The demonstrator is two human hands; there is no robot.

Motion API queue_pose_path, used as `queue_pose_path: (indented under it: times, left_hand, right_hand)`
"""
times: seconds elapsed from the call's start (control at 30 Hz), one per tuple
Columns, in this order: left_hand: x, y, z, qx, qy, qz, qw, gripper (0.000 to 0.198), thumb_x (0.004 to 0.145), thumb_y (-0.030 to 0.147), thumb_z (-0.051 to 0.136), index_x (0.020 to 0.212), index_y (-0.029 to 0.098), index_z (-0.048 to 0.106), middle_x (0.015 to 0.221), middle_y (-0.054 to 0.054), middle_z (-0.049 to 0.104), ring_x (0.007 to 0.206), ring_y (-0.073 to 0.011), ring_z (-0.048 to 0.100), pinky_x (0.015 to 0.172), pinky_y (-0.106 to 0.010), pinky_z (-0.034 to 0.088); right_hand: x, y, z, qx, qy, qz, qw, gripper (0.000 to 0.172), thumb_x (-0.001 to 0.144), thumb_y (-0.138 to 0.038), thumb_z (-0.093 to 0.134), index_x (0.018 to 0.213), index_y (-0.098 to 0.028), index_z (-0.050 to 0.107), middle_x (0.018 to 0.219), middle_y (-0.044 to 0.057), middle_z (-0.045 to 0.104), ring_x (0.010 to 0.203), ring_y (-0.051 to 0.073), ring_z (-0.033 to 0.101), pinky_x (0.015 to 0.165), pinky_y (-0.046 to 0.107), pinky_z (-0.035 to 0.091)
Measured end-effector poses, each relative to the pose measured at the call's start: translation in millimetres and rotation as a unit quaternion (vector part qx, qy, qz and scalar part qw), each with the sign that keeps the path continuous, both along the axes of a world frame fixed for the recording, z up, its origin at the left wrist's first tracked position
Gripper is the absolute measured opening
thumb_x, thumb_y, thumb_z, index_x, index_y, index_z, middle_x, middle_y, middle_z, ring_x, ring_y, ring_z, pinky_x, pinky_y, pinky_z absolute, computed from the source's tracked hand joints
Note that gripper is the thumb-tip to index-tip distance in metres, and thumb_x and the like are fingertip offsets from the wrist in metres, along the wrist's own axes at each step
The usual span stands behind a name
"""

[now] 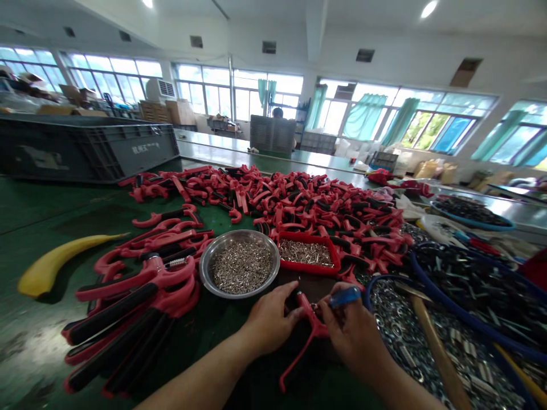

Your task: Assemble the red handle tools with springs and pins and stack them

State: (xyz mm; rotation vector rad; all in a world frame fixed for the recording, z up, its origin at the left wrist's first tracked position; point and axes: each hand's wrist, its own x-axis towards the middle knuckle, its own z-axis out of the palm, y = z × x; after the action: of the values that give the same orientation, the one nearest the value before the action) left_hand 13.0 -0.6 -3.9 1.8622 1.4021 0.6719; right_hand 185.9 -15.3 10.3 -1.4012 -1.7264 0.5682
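And here's a crowded green table (pixel 102 208), with a broad heap of red-and-black handles (pixel 290 196) spread right across the middle. Over on the left, more red-and-black pieces (pixel 123 302) lie stacked with their grips towards us, and a banana (pixel 64 262) sits just beyond them at the table's edge of the action! Behind that, a big grey crate (pixel 141 149). Straight ahead of the hands, a metal bowl (pixel 205 272) of small metal pins stands just beside a red tray (pixel 335 266) holding more of them, the pair hemming in the space in front. On the right, a blue basin (pixel 372 285) full of shiny metal parts crowds close, a hammer (pixel 436 341) lying across it, and a second basin (pixel 416 259) of dark parts rises behind.

Now the hands! Between them, low in the centre, is the red handle piece (pixel 317 329), one slim leg pointing down towards the wearer. The left hand (pixel 271 316) reaches in from below, thumb and fingers closed narrowly on its upper end. The right hand (pixel 356 333) comes in from the other side, fingers curled round a blue-handled tool (pixel 345 297), fingertips right up at the piece.
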Motion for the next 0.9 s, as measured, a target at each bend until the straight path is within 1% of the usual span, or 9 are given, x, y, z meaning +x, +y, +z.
queue_pose_path:
  times: [0.07,0.17,0.37,0.5,0.63,0.7,0.77,0.83,0.9]
  left_hand:
    - [1,1,-2.4,0.005,-0.012,0.001,1.0,0.057,0.078,0.04,0.051,0.128,0.014,0.043,0.125,-0.01,0.051,0.087,-0.0196,0.058,0.086,-0.034,0.043]
    - [1,1,-6.5,0.023,-0.025,-0.005,0.999,0.055,0.079,0.035,0.051,0.127,0.012,0.044,0.128,-0.011,0.049,0.1,-0.0212,0.054,0.092,-0.034,0.039]
    - [-1,2,-9.6,0.031,-0.05,-0.013,0.998,0.053,0.079,0.032,0.049,0.127,0.01,0.044,0.128,-0.013,0.048,0.103,-0.0218,0.053,0.094,-0.036,0.039]
    - [-3,5,-11.9,0.032,-0.054,-0.013,0.998,0.048,0.081,0.026,0.046,0.127,0.011,0.045,0.129,-0.011,0.048,0.114,-0.0211,0.047,0.099,-0.035,0.035]
    - [2,-2,-6.9,0.035,-0.015,-0.006,0.999,0.049,0.081,0.025,0.047,0.128,0.013,0.042,0.132,-0.009,0.045,0.119,-0.0197,0.043,0.102,-0.032,0.032]
    - [2,-7,3.2,0.054,0.033,0.007,0.998,0.049,0.081,0.025,0.048,0.128,0.015,0.043,0.132,-0.008,0.045,0.119,-0.0199,0.043,0.101,-0.032,0.033]
    - [-4,-9,17.0,0.101,0.093,0.02,0.99,0.04,0.081,0.027,0.049,0.12,0.021,0.051,0.127,-0.004,0.051,0.114,-0.0194,0.048,0.097,-0.032,0.037]
    - [-17,-5,30.8,0.142,0.173,0.055,0.973,0.028,0.083,0.029,0.047,0.108,0.026,0.059,0.115,-0.001,0.06,0.103,-0.0193,0.055,0.088,-0.032,0.042]
    - [-34,6,40.5,0.143,0.265,0.105,0.948,0.023,0.082,0.029,0.048,0.099,0.026,0.063,0.104,-0.003,0.064,0.094,-0.0219,0.059,0.08,-0.035,0.045]
  right_hand:
    - [0,5,0.6,-0.07,0.092,-0.018,0.993,0.032,0.072,-0.041,0.057,0.091,-0.024,0.038,0.076,0.003,0.059,0.069,0.025,0.063,0.066,0.043,0.05]
    - [2,12,1.1,-0.183,0.225,-0.028,0.957,0.039,0.07,-0.042,0.059,0.09,-0.026,0.03,0.074,0.0,0.06,0.064,0.023,0.064,0.059,0.039,0.053]
    - [-3,2,2.8,-0.28,0.235,0.06,0.929,0.036,0.073,-0.041,0.058,0.091,-0.022,0.033,0.07,0.002,0.064,0.062,0.02,0.065,0.05,0.029,0.05]
    - [4,-1,7.2,-0.239,0.191,0.046,0.951,0.043,0.068,-0.047,0.061,0.091,-0.023,0.033,0.065,-0.001,0.062,0.058,0.021,0.065,0.047,0.03,0.05]
    - [22,15,18.2,-0.135,0.101,-0.016,0.986,0.042,0.064,-0.048,0.061,0.087,-0.024,0.037,0.067,0.001,0.062,0.06,0.024,0.065,0.05,0.034,0.052]
    - [29,37,23.1,-0.074,0.05,-0.066,0.994,0.035,0.068,-0.047,0.057,0.087,-0.024,0.038,0.072,0.002,0.063,0.063,0.022,0.065,0.054,0.034,0.052]
    - [33,65,25.3,-0.033,-0.01,-0.113,0.993,0.029,0.072,-0.042,0.054,0.089,-0.022,0.041,0.075,0.003,0.063,0.067,0.021,0.064,0.059,0.033,0.051]
    - [35,96,25.6,-0.017,-0.081,-0.147,0.986,0.023,0.075,-0.034,0.054,0.09,-0.018,0.046,0.077,0.005,0.062,0.072,0.02,0.063,0.066,0.033,0.049]
    - [35,121,26.2,-0.027,-0.156,-0.153,0.975,0.017,0.077,-0.029,0.057,0.086,-0.016,0.052,0.079,0.004,0.062,0.076,0.018,0.06,0.071,0.034,0.047]
